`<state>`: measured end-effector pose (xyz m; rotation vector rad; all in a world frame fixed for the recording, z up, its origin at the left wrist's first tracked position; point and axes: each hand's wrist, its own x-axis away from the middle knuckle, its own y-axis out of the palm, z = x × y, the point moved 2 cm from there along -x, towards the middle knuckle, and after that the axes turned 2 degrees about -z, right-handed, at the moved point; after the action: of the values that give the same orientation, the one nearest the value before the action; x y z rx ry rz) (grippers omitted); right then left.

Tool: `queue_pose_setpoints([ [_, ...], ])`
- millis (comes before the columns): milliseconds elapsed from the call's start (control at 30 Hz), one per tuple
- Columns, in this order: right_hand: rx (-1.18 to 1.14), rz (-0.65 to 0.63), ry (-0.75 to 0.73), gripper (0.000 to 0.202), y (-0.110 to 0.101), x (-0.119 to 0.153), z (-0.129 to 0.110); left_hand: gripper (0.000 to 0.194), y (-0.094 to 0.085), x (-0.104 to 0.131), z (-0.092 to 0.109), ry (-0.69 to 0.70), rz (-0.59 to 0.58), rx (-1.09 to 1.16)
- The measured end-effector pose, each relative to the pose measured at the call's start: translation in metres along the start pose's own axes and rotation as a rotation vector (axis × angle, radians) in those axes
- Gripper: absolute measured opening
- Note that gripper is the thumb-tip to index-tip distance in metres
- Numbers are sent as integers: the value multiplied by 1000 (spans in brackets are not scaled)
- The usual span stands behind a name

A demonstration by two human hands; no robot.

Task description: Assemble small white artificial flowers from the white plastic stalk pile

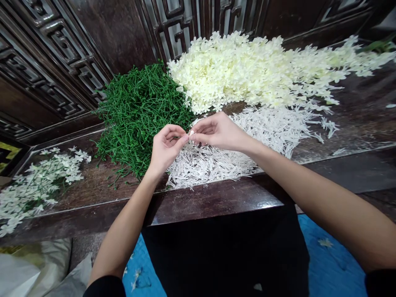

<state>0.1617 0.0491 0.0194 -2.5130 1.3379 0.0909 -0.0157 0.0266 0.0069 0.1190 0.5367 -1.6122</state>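
Fingertips of my left hand (167,148) and my right hand (218,133) meet in a pinch above the piles. A small white flower piece (192,133) shows at the right fingertips; its exact shape is mostly covered. The left thumb and forefinger press together right beside it, and what they hold is hidden. Below my hands spreads a heap of thin white plastic sprigs (216,165). Left of them lies a mound of green plastic stems (139,111). Behind rises a big pile of cream-white artificial blossoms (241,70).
Finished-looking white flower sprays with green stems (46,177) lie at the bench's left end. The dark wooden bench (216,204) has a carved lattice back (173,20). Pale sacks (46,268) stand low left; blue material (331,255) with fallen flowers lies below.
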Motion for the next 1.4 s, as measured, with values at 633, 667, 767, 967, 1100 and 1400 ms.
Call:
queue_pose_setpoints([
  [633, 136, 157, -27, 16, -20, 0, -8, 18, -31, -4, 0, 406, -176, -806],
  [667, 139, 166, -26, 17, -20, 0, -8, 16, -29, -4, 3, 437, -96, -750],
  [767, 142, 195, -27, 18, -22, 0, -9, 10, -24, -2, 15, 493, 188, -527],
  [967, 162, 244, -46, 17, -24, 0, -10, 24, -15, 1, 18, 159, 274, -111],
  [1100, 107, 228, -45, 21, -24, 0, -12, 25, -9, 0, 11, -55, 104, 50],
  [1400, 102, 87, -71, 14, -20, 1, -13, 12, 1, 2, 2, -147, 4, -7],
])
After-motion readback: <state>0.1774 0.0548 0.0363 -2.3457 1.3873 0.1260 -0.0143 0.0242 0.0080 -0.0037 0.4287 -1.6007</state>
